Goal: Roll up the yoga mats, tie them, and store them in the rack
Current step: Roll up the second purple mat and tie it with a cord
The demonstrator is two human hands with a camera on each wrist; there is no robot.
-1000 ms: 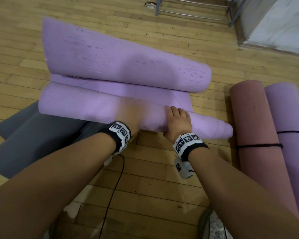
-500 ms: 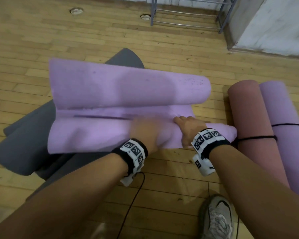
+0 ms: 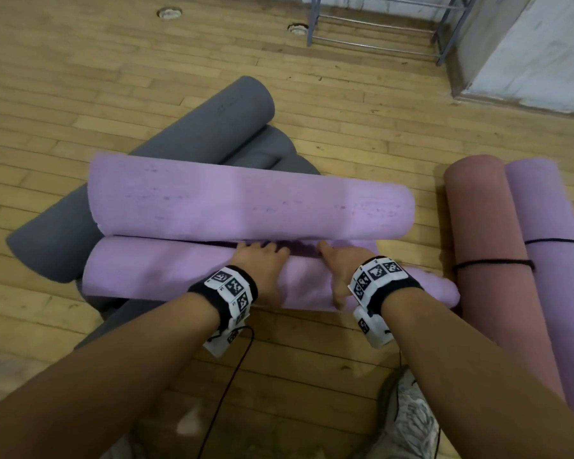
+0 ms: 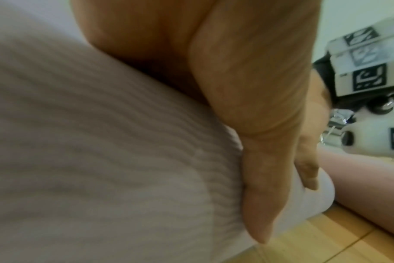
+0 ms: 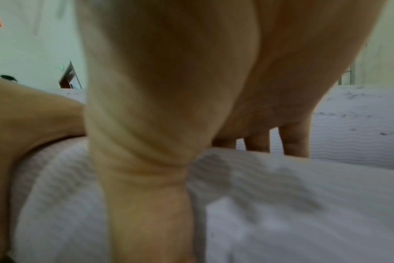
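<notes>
A light purple yoga mat lies across the wooden floor with both ends rolled: a near roll [image 3: 153,276] and a fatter far roll [image 3: 246,203], touching each other. My left hand [image 3: 262,266] and right hand [image 3: 342,270] press side by side on top of the near roll, right of its middle. Their fingers reach over its crest into the seam between the rolls. In the left wrist view the left thumb [image 4: 270,178] lies straight along the ribbed mat [image 4: 101,160]. In the right wrist view the right hand [image 5: 169,106] presses the mat [image 5: 304,204], thumb down its near side.
A loosely rolled grey mat [image 3: 212,127] lies under and behind the purple one. At the right lie a pink rolled mat [image 3: 487,226] and a purple rolled mat [image 3: 557,210], each tied with black string [image 3: 491,262]. A metal rack [image 3: 375,31] stands at the back. My shoe [image 3: 408,422] is at the bottom.
Both hands have pushed the near roll away from me. The flat strip between the two rolls has closed up and they now touch. More of the grey mat shows behind.
</notes>
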